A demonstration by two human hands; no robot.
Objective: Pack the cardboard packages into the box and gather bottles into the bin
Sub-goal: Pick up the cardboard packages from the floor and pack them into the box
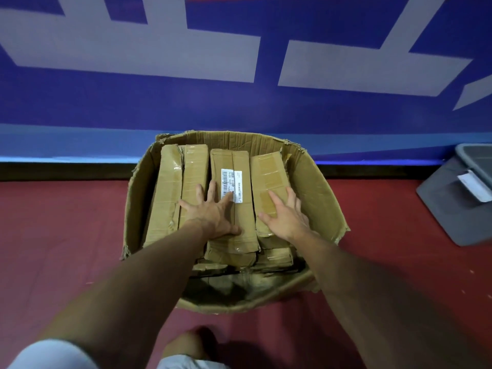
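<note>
A worn open cardboard box (314,187) stands on the red floor, filled with several long taped cardboard packages lying side by side. My left hand (213,211) rests flat with spread fingers across the two middle packages, one plain (193,171) and one bearing a white barcode label (231,166). My right hand (286,217) lies flat on the right-hand package (269,171). More packages show beneath at the near end of the box. A grey plastic bin (458,198) lies tipped at the far right. No bottles are in view.
A blue wall with large white shapes rises right behind the box, with a dark baseboard along the floor. Red floor spreads to the left and right of the box. My knee (186,344) is just below the box's near wall.
</note>
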